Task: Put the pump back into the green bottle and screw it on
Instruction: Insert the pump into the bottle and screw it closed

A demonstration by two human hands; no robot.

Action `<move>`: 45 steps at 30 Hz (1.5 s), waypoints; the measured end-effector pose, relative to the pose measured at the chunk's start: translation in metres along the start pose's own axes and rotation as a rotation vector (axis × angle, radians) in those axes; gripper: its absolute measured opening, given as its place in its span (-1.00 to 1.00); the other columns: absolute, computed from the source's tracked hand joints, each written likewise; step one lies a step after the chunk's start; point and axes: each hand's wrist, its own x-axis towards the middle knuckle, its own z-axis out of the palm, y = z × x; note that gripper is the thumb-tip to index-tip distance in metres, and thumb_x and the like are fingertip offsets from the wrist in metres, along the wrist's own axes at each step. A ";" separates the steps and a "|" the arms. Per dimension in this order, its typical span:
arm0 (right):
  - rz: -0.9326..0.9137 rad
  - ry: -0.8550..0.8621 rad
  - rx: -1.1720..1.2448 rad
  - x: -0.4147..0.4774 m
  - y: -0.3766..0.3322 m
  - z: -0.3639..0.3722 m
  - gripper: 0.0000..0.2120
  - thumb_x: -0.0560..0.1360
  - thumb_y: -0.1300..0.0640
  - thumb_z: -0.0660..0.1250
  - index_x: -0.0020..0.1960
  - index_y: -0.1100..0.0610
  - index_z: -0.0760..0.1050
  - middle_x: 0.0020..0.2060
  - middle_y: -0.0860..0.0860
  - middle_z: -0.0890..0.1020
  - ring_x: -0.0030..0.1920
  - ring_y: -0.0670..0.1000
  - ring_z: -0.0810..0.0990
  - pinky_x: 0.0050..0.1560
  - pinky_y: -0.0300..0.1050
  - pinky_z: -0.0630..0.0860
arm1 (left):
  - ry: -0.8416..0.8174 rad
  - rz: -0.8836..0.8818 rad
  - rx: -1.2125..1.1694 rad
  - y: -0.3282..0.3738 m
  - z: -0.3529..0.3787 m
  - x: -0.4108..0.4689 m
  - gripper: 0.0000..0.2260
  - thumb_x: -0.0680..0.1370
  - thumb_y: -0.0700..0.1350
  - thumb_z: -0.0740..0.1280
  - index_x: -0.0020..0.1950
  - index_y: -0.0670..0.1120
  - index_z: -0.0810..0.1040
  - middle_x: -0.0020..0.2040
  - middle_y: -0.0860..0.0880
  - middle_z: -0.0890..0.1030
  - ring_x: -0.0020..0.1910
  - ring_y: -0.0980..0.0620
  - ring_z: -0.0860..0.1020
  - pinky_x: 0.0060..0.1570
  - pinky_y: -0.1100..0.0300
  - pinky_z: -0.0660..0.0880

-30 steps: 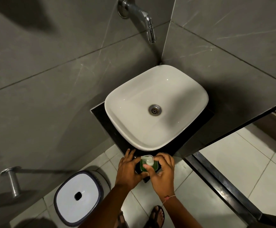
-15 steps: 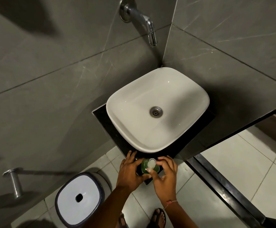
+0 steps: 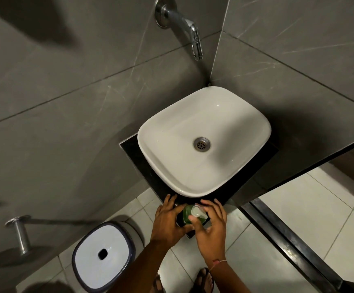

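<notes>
The green bottle [image 3: 186, 213] stands on the front corner of the black counter [image 3: 139, 157], just below the sink. Its pale pump head [image 3: 197, 211] sits on top of the bottle's neck. My left hand [image 3: 166, 222] wraps the bottle's left side. My right hand [image 3: 211, 226] is on the right, thumb and fingertips pinching the pump head. Most of the bottle's body is hidden between the two hands.
A white basin [image 3: 203, 142] fills the counter, with a chrome tap [image 3: 184, 24] on the wall above. A white-lidded bin [image 3: 103, 253] stands on the tiled floor at lower left, and a metal wall peg [image 3: 19, 231] juts out at far left. A black sill [image 3: 294, 244] runs along the right.
My right hand has turned around the pump head, fingers now spread further over the right. The left hand has kept its hold on the bottle.
</notes>
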 end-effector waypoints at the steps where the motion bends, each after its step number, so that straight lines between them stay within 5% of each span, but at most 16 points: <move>1: -0.007 -0.035 -0.006 -0.001 0.001 -0.001 -0.52 0.41 0.18 0.46 0.09 -0.37 0.47 0.29 -0.09 0.48 0.47 -0.17 0.21 0.28 -0.49 0.20 | -0.001 -0.002 0.003 0.000 -0.001 0.000 -0.41 0.33 0.17 0.48 0.34 0.18 0.43 0.56 0.00 0.20 0.58 -0.04 0.00 0.52 -0.14 0.12; 5: -0.032 -0.117 -0.097 -0.003 0.002 -0.003 -0.48 0.43 0.03 0.40 0.25 -0.40 0.33 0.38 -0.26 0.36 0.52 -0.15 0.08 0.47 -0.17 0.07 | -0.001 0.012 0.018 -0.001 0.000 0.000 -0.43 0.36 0.15 0.46 0.35 0.16 0.43 0.57 -0.02 0.20 0.58 -0.05 0.01 0.51 -0.14 0.12; 9: 0.030 0.055 -0.067 0.000 -0.005 0.001 -0.49 0.23 -0.24 0.47 0.10 -0.41 0.33 0.18 -0.52 0.32 0.40 -0.10 0.26 0.33 -0.14 0.28 | 0.000 0.008 0.019 0.000 0.000 0.000 -0.45 0.37 0.10 0.45 0.34 0.15 0.44 0.57 -0.03 0.20 0.58 -0.05 0.01 0.51 -0.14 0.14; 15: -0.039 0.026 -0.052 -0.005 0.000 -0.002 -0.62 0.42 -0.03 0.40 0.11 -0.44 0.42 0.27 -0.36 0.39 0.46 -0.14 0.19 0.43 -0.09 0.19 | -0.013 0.010 0.012 -0.001 0.000 0.002 -0.40 0.34 0.18 0.48 0.35 0.18 0.42 0.56 -0.01 0.20 0.58 -0.05 0.02 0.51 -0.15 0.13; 21: 0.017 0.064 -0.058 -0.003 -0.008 -0.001 -0.57 0.25 -0.27 0.46 0.05 -0.34 0.38 0.18 -0.37 0.41 0.42 -0.08 0.26 0.36 -0.10 0.25 | 0.000 0.015 0.007 -0.002 0.001 0.001 -0.47 0.38 0.09 0.43 0.34 0.15 0.44 0.57 -0.03 0.20 0.58 -0.05 0.00 0.51 -0.15 0.13; 26: -0.029 0.056 -0.033 -0.002 -0.006 -0.004 -0.74 0.36 -0.11 0.43 -0.03 -0.39 0.46 0.18 -0.37 0.48 0.44 -0.11 0.26 0.43 0.18 0.24 | -0.017 0.007 -0.002 -0.001 0.000 0.001 -0.42 0.36 0.13 0.48 0.35 0.17 0.43 0.57 -0.01 0.18 0.58 -0.06 -0.01 0.51 -0.17 0.12; 31: -0.025 -0.084 -0.092 0.004 -0.010 -0.011 -0.46 0.41 0.12 0.39 0.11 -0.52 0.40 0.28 -0.36 0.42 0.52 -0.01 0.15 0.43 0.45 0.07 | -0.019 0.007 0.016 -0.001 0.000 0.002 -0.41 0.35 0.17 0.47 0.36 0.15 0.43 0.57 -0.02 0.17 0.58 -0.05 0.00 0.51 -0.16 0.12; 35: 0.000 -0.073 -0.101 0.001 -0.012 -0.013 -0.50 0.36 -0.07 0.45 0.15 -0.50 0.36 0.24 -0.44 0.35 0.49 -0.05 0.18 0.46 0.39 0.09 | -0.012 0.014 0.024 -0.001 0.001 0.000 -0.43 0.39 0.17 0.43 0.38 0.13 0.42 0.58 -0.03 0.16 0.58 -0.05 -0.01 0.50 -0.17 0.13; 39: -0.009 0.013 -0.091 0.001 -0.007 -0.008 -0.45 0.34 0.16 0.54 0.02 -0.43 0.45 0.16 -0.39 0.45 0.42 -0.06 0.26 0.42 0.36 0.19 | -0.021 0.006 0.021 -0.002 0.000 0.001 -0.40 0.36 0.15 0.47 0.36 0.13 0.43 0.58 -0.03 0.16 0.58 -0.05 -0.01 0.51 -0.16 0.12; 45: -0.028 0.065 -0.023 0.003 -0.002 0.002 -0.49 0.28 0.28 0.55 -0.08 -0.29 0.47 0.07 -0.25 0.50 0.35 -0.05 0.37 0.34 -0.13 0.34 | -0.011 0.006 0.040 -0.003 0.003 0.002 -0.41 0.36 0.15 0.47 0.36 0.09 0.44 0.58 -0.03 0.17 0.58 -0.06 -0.01 0.51 -0.15 0.12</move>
